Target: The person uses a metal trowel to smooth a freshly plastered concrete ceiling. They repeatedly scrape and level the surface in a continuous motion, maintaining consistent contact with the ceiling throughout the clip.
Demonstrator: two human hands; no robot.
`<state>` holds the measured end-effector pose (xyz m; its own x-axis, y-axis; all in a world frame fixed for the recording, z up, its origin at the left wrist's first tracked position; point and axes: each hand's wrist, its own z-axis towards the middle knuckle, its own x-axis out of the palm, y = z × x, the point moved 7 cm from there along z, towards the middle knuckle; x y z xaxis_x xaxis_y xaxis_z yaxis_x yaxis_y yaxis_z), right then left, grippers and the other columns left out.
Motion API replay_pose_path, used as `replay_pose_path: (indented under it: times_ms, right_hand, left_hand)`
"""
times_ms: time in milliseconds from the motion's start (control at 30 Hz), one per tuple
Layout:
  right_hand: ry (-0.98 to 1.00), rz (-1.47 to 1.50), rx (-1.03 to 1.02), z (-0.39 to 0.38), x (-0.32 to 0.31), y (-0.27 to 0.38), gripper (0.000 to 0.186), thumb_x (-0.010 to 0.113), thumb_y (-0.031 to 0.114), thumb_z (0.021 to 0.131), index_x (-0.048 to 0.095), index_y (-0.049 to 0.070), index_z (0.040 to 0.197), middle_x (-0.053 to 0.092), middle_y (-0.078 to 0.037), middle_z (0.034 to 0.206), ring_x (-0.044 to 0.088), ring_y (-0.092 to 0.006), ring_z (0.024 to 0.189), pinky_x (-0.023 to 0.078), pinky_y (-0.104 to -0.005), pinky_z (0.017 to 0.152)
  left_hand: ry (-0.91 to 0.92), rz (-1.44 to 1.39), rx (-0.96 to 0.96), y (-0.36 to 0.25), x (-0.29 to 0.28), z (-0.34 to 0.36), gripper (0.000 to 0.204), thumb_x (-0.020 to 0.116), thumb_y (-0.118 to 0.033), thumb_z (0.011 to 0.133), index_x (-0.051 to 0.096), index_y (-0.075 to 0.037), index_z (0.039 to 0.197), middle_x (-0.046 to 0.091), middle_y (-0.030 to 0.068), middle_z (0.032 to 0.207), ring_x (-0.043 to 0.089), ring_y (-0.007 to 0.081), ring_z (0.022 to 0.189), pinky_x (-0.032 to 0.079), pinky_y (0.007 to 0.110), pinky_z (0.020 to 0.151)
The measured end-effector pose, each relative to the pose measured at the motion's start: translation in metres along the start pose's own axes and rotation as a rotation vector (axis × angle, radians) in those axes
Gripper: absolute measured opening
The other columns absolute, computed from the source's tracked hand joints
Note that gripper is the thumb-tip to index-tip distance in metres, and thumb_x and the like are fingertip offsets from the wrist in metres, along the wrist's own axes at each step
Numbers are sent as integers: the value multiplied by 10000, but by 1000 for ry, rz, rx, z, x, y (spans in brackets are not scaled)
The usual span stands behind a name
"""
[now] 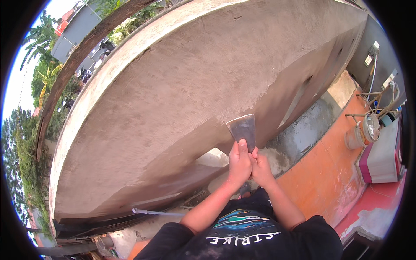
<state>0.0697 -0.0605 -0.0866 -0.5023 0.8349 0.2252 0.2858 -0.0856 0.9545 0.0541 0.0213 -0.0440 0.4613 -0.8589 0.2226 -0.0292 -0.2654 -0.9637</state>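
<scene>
1. Head view: the scraper stands ahead of the person's body, its broad edge pointing up and away, in front of the wall. Whether that edge touches the wall cannot be told.
2. The left hand grips the scraper low down, thumb laid up along the face of the blade, probably to steady it and set its angle.
3. The right hand is curled closed close against the left and appears to grip the scraper as well; two hands likely give firmer control than one. The handle is hidden between them.
4. Holding only the narrow end leaves the wide edge free, and keeps the fingers back from it.
5. The wall shows darker and paler patches, with a rough border just beyond the blade.
6. Two buckets stand off to the right on the orange floor, well apart from the hands, which perhaps leaves standing room by the wall.
</scene>
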Motion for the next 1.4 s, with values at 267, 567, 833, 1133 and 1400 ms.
replay_pose_path:
  times_ms: [267,567,833,1133,1400]
  right_hand:
    - [56,18,21,-3,-1,3,244,532,223,1035,567,41,876,533,41,649,486,-37,538,378,-229,471]
    - [50,14,-27,-2,-1,7,257,547,244,1029,539,63,847,533,32,623,496,-45,513,378,-231,454]
    - [72,32,-42,-5,1,11,247,538,240,1032,568,54,873,543,24,628,502,-53,508,384,-237,450]
    - [63,23,4,-8,-4,6,261,525,237,1036,567,50,859,552,11,624,515,-67,493,393,-238,446]
    - [118,11,69,-2,-7,-1,301,498,268,1048,569,47,856,548,4,612,513,-73,484,396,-248,436]
  left_hand:
    - [29,-59,116,-5,2,0,391,342,-387,1082,453,-33,960,544,49,739,528,112,693,475,276,670]
    - [56,-53,189,-12,3,-1,410,334,-387,1084,481,-12,1006,540,50,754,523,117,695,468,278,673]
    - [49,-63,179,-11,3,-4,412,328,-385,1086,488,-16,995,539,45,749,523,115,705,467,277,683]
    - [-4,-37,139,-2,3,-6,407,326,-384,1085,482,-21,987,536,44,737,519,112,689,468,276,674]
    - [-71,-26,80,4,3,-2,402,342,-399,1080,468,-36,963,541,43,736,522,108,691,468,274,678]
